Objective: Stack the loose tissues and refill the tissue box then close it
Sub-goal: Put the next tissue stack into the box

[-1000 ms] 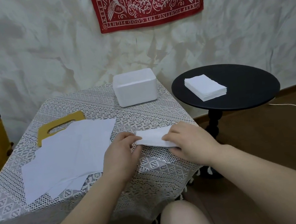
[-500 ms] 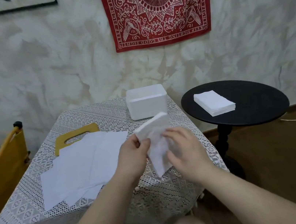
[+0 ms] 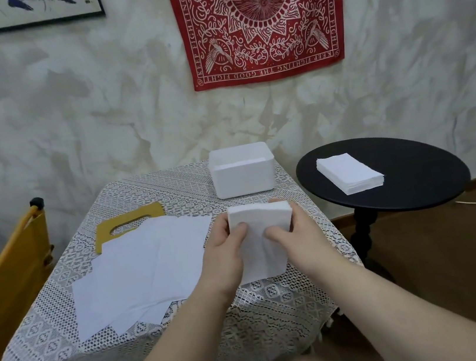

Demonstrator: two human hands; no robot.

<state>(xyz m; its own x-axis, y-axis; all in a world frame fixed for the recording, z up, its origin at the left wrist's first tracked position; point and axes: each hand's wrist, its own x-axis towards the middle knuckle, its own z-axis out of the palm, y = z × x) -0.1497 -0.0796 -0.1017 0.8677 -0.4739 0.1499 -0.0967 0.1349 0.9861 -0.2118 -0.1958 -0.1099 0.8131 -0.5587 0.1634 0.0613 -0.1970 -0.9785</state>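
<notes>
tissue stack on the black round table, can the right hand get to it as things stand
Probably yes: the tissue stack lies uncovered near the table's near-left edge, but the right hand is busy holding a folded tissue with the left hand.

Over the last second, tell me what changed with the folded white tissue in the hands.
The folded white tissue went from lying flat on the lace-covered table to being lifted and held upright. The left hand and right hand grip it from either side. The white open tissue box, yellow wooden lid, spread loose white tissues and the stack on the black round table stayed put.
</notes>
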